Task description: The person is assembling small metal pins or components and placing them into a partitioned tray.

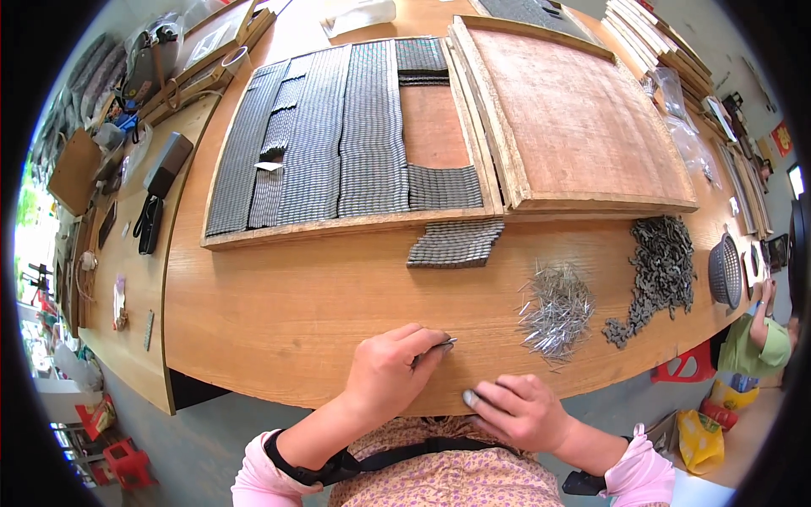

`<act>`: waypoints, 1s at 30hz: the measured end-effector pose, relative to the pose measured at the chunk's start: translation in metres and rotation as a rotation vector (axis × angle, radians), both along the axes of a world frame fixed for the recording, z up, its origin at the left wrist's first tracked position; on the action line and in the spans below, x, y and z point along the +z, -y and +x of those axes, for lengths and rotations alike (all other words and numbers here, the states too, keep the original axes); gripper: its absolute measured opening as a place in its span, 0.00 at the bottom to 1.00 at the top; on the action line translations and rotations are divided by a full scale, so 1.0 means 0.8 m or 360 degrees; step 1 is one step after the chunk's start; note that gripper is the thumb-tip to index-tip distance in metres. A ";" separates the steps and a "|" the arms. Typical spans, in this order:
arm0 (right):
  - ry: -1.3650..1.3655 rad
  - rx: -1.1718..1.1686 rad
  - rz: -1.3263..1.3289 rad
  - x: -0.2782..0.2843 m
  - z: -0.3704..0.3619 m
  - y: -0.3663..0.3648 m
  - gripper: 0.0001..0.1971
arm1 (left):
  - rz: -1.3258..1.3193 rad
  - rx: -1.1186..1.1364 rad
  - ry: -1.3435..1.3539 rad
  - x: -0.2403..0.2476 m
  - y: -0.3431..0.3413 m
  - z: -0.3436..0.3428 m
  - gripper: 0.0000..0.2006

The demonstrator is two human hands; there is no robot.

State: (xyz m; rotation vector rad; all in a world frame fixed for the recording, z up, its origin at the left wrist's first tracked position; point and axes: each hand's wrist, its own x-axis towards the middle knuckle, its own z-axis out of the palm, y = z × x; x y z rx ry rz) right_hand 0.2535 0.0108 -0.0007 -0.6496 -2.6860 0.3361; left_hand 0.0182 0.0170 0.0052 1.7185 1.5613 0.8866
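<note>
Landmark: pin pile [557, 314], loose silver pins heaped on the wooden desk [279, 296].
Left hand [395, 365]: left of the pin pile, slightly nearer the wearer; fingers clamped together on a small dark piece [449, 341], thin and partly hidden by the fingertips.
Right hand [522, 410]: on the wearer's side of the pin pile, a little left; fingers curled, one tip grey. Cannot tell whether they grip anything.
Dark link heap [663, 266]: just right of the pin pile, small loose parts with a tail trailing toward the wearer.
Mesh basket [725, 270]: grey, tilted, right of the pin pile, past the heap.
Linked sheet [456, 243]: dark grey ribbed rows, beyond the pin pile and left, at the tray's front edge.
Filled tray [338, 226]: wood-framed, farther left and beyond the pin pile; ribbed sheets inside, bare base showing in one section.
Wooden panel [583, 110]: framed, beyond the pin pile, beside the filled tray.
Co-worker [760, 342]: green top, far right of the pin pile.
</note>
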 end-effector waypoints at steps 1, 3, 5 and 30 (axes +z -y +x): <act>0.0002 0.0005 -0.0004 -0.003 0.006 0.005 0.18 | 0.0038 -0.0018 -0.0016 0.001 -0.001 0.001 0.07; -0.0112 0.0137 -0.0087 -0.004 0.010 0.008 0.15 | 0.0073 -0.0022 -0.0041 0.000 0.000 0.001 0.07; -0.0292 0.0037 -0.0312 0.000 -0.005 0.004 0.13 | 0.0140 -0.0061 -0.0073 -0.006 0.000 0.002 0.07; -0.0951 -0.0757 -0.1306 0.009 -0.066 -0.058 0.06 | 0.0218 -0.0160 -0.0158 -0.008 0.001 -0.002 0.06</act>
